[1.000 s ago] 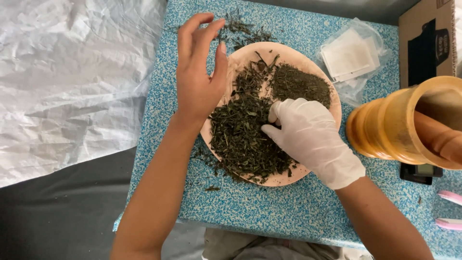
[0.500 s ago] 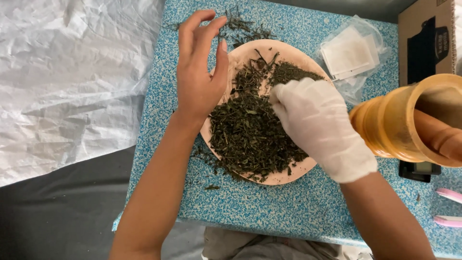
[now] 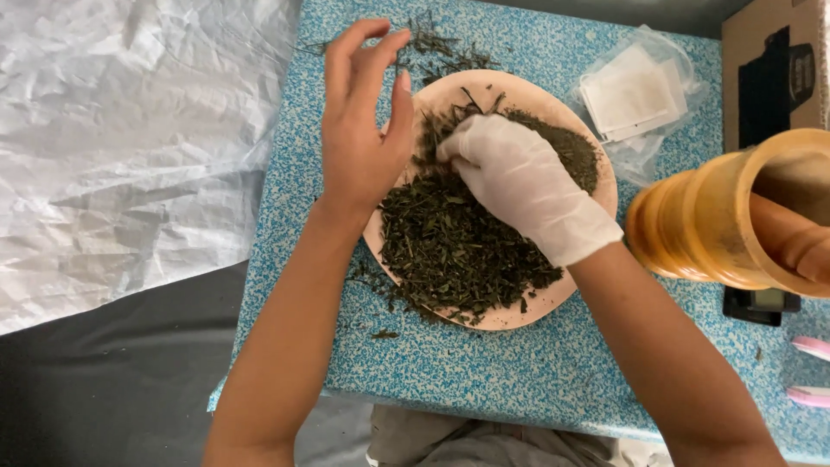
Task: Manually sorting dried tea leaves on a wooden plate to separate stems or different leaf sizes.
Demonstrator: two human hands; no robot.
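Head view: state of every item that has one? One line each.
Plate: flat on the table, heaped with herbs.
Dried herbs: loose, some spilled off the plate.
Right hand: gloved, fingers in the herbs.
Left hand: bare, open, at the plate's edge.
Wooden mortar: pestle inside.
Plastic bag: lying flat, holds white sachets.

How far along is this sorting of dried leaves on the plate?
Some looks done: a finer heap sits at the far right of the pink plate, and stems lie off it on the blue table. In hand: the gloved right hand picks in the dried leaves, while the bare left hand hovers open. Left: most of the coarse pile.
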